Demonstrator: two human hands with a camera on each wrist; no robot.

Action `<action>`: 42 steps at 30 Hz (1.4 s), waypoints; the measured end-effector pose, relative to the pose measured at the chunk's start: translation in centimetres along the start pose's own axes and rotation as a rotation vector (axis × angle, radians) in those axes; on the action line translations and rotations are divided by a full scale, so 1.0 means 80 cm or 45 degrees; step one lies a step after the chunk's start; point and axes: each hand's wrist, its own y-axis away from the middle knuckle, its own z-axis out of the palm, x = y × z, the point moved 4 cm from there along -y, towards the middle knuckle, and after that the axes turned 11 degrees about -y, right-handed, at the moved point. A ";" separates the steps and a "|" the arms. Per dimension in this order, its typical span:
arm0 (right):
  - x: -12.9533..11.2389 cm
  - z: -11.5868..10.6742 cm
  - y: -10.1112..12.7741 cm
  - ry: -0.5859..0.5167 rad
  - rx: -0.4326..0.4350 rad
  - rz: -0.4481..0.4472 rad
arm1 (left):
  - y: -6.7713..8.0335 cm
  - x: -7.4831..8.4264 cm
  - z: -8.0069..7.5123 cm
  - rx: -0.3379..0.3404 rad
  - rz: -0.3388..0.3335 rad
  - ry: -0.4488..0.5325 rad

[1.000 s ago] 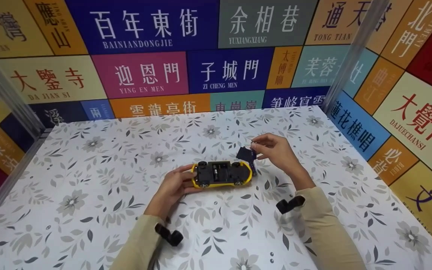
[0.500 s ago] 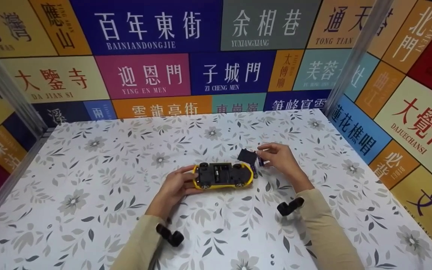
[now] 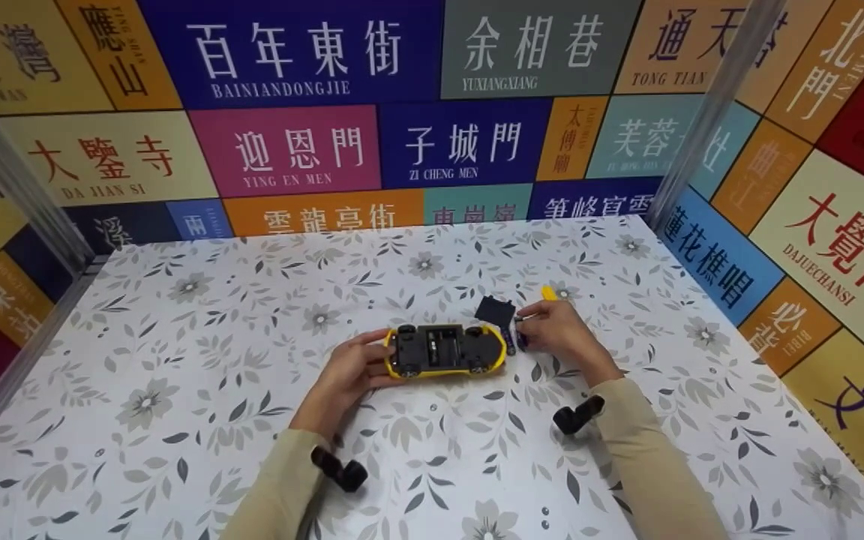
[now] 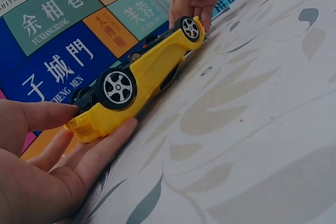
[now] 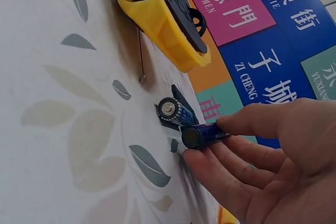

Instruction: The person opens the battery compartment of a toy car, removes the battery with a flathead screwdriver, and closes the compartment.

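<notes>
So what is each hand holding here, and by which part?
The left hand grips the upturned yellow plastic toy car by one end. The right hand pinches a dark blue cylindrical battery by one end.

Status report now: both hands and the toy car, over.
Left hand holds upturned toy car. Right hand pinches battery. Second battery lies beside it.

The desk [image 3: 199,360] is covered in a white cloth printed with grey flowers and leaves. A yellow toy car [image 3: 443,349] lies upside down near its middle, black underside up. Just beside the car's right end lie a small black cover [image 3: 493,308] and a blue battery [image 5: 176,111]. A small yellow object [image 3: 548,292] lies farther back.
</notes>
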 end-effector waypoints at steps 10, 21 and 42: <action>0.003 0.006 0.000 0.079 0.052 -0.020 | -0.003 -0.001 -0.001 -0.002 0.017 0.005; 0.002 0.010 0.001 0.088 0.109 0.001 | 0.000 0.002 0.000 -0.002 0.002 -0.002; -0.052 0.004 0.038 0.229 0.059 -0.145 | -0.002 -0.001 -0.001 -0.004 -0.002 -0.006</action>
